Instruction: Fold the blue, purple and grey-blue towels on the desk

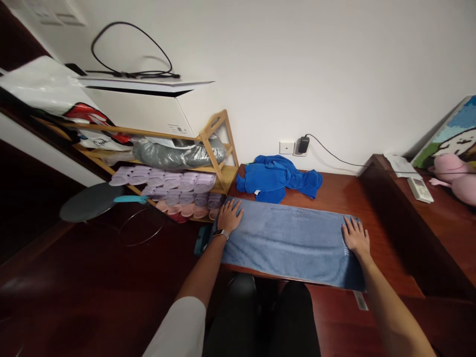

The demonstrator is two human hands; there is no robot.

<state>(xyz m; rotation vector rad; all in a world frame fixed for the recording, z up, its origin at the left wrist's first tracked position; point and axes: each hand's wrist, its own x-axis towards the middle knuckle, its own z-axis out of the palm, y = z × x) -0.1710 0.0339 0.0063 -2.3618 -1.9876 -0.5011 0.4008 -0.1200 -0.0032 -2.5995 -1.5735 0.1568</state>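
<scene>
A blue-grey towel point(286, 238) lies spread lengthwise over the reddish-brown wooden surface point(334, 191) in front of me. My left hand point(229, 217) rests flat on the towel's left end, fingers spread, with a watch on the wrist. At the other end my right hand point(356, 236) lies flat near the far right corner, its fingers also apart. Neither hand grips anything. Slight wrinkles run across the towel, and its near edge reaches the front of the surface. Behind it sits a crumpled bright blue garment point(277, 176), close to the wall.
Left stands a wooden rack point(223, 148) with lilac and pink slippers point(178, 191) and a white box point(145, 109) on top. A round stool point(91, 202) is beside it. A black charger point(304, 144) is plugged into the wall. Right, a raised ledge holds a remote point(420, 189) and pink plush toy point(455, 173).
</scene>
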